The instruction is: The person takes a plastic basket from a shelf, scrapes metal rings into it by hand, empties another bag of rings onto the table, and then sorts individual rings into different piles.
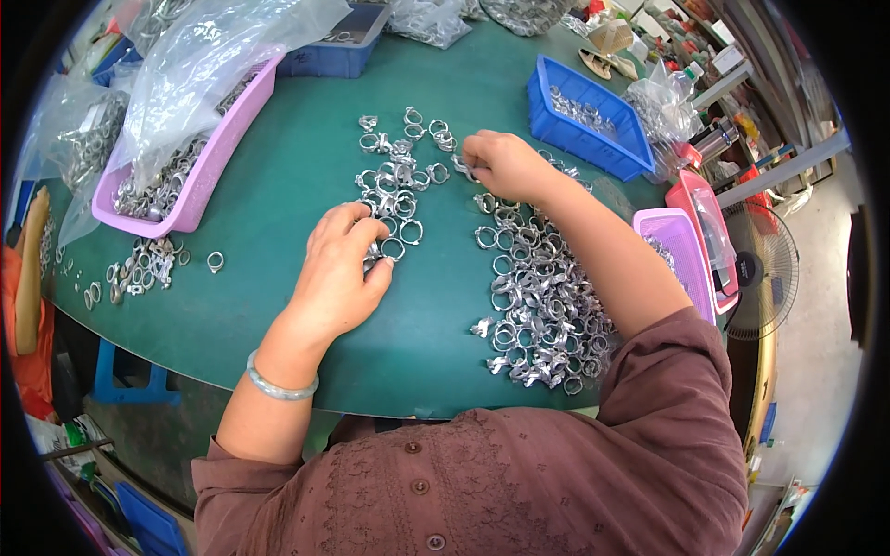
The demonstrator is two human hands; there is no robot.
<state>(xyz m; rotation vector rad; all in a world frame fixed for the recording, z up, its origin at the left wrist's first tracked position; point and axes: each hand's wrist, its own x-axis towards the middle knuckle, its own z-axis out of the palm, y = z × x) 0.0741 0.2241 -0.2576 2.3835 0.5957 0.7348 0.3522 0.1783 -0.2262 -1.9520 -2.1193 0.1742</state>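
My right hand (pixel 508 169) has its fingers bent together at the far side of the large heap, pinching a small silver metal ring (pixel 461 167) with a lug. Below that hand spreads the large heap of similar metal rings (pixel 538 306), many overlapping. My left hand (pixel 343 264) is curled at the near left edge of a smaller, looser group of rings (pixel 399 176). Between its thumb and fingers a bit of a metal ring (pixel 372 255) shows; the rest is hidden by the fingers. A pale bangle circles my left wrist.
On the green table (pixel 241 324), a pink basket (pixel 185 208) holds rings under clear plastic bags. A blue tray (pixel 593 130) with small parts stands far right; a purple basket (pixel 681 246) is at the right edge. More rings (pixel 144 269) lie left, near another person's arm (pixel 32 269).
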